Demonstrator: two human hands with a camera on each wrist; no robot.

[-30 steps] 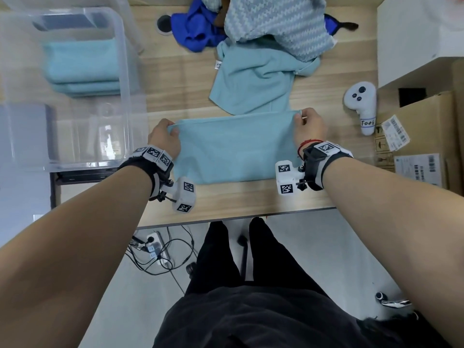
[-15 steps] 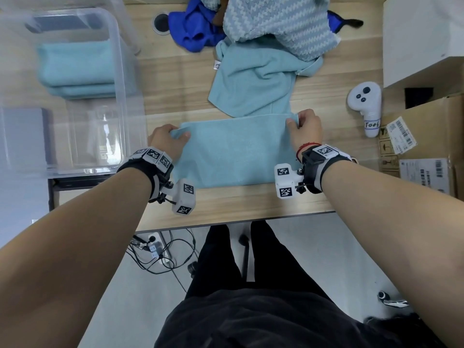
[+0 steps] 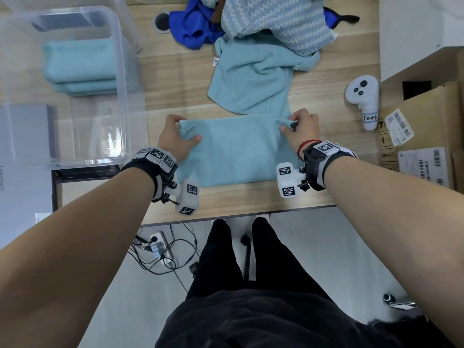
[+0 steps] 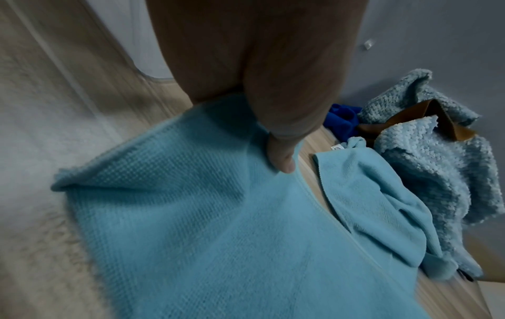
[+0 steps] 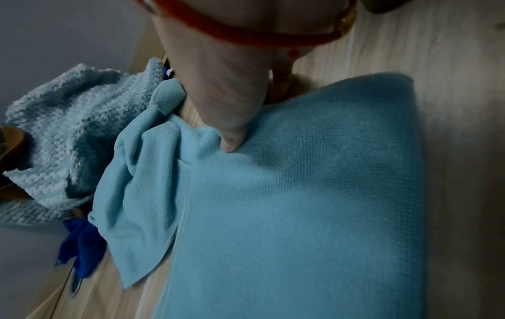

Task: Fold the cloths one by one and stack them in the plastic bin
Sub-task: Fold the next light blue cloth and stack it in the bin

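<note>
1. Lying flat near the front edge of the wooden counter [image 3: 251, 199], the light blue cloth [image 3: 238, 151] is a folded rectangle, long side running 9 to 3 o'clock; fine waffle weave, soft nap, stitched hem along the far edge.
2. Left hand [image 3: 175, 139] pinches the cloth's far corner at 9 o'clock, thumb on top, fingers curled under; that corner is lifted and creased.
3. Right hand [image 3: 302, 126] pinches the far corner at 3 o'clock, thumb pressed onto the fabric, which bunches slightly beneath it.
4. Plastic bin [image 3: 125, 96] stands at 10 o'clock from the cloth, clear-walled; folded blue cloths [image 3: 77, 66] are stacked in its far end.
5. At 12 o'clock, touching the cloth's far edge: a rumpled light blue cloth [image 3: 253, 79] with a small tag. Beyond it, a knitted pale blue cloth [image 3: 276, 21] and a dark blue cloth [image 3: 190, 23], heaped.
6. White controller [image 3: 364, 101] at 2 o'clock, beside a cardboard box [image 3: 426, 116].
</note>
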